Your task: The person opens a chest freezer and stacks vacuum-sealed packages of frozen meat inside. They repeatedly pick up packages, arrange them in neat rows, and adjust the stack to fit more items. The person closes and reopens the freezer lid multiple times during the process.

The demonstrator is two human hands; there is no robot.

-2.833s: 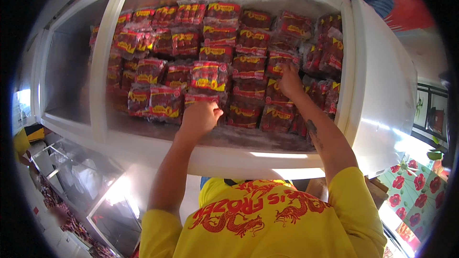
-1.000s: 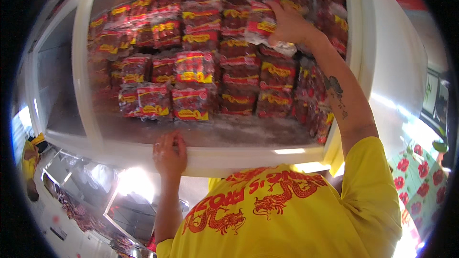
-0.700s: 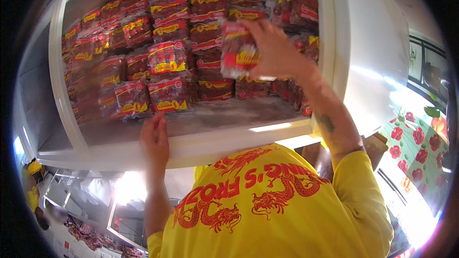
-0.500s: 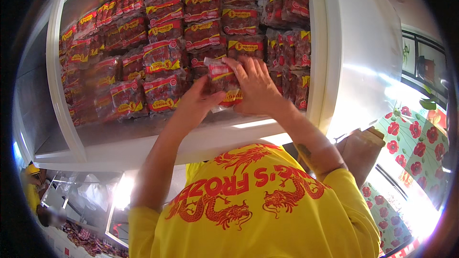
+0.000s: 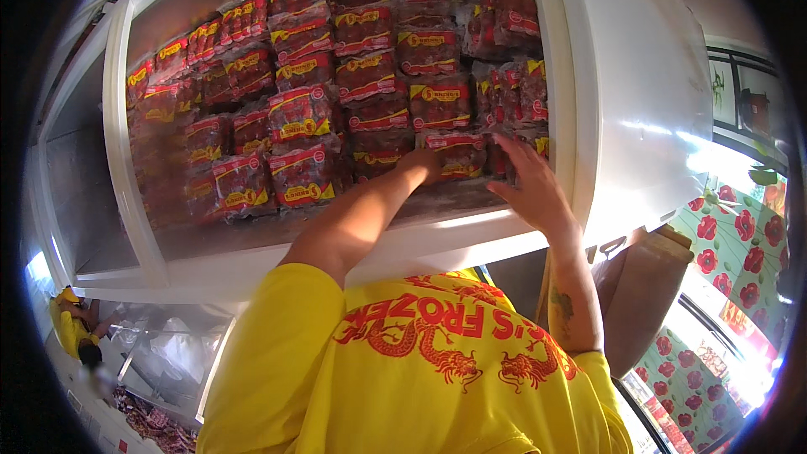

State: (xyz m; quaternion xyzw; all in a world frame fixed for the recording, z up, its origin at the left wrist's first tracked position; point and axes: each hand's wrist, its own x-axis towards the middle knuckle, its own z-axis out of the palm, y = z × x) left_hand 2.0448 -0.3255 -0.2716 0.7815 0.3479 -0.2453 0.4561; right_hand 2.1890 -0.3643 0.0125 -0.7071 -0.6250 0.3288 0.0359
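A flat, clear plastic pack of dark red meat [image 5: 458, 154] with a red and yellow label lies in the front row of an open chest freezer, right of the middle. My left hand [image 5: 424, 166] is at its left edge, with the fingers mostly hidden beside the pack. To the pack's right is my right hand [image 5: 538, 189], fingers stretched and thumb apart, its fingertips over the neighbouring packs near the freezer's right side. Nothing shows in the right hand's grasp. Directly behind lies another such pack [image 5: 440, 102].
Rows of similar packs [image 5: 301, 113] fill the white-rimmed freezer [image 5: 565, 118], some flat, some on edge. Its front rim [image 5: 403, 245] runs under my forearms. A brown box [image 5: 651, 294] stands at the right. Far lower left, a person in yellow [image 5: 74, 324] is near a display case.
The pack between my hands has gone down into the front row. My left hand moved right with it. My right hand came off it, moved right and spread its fingers.
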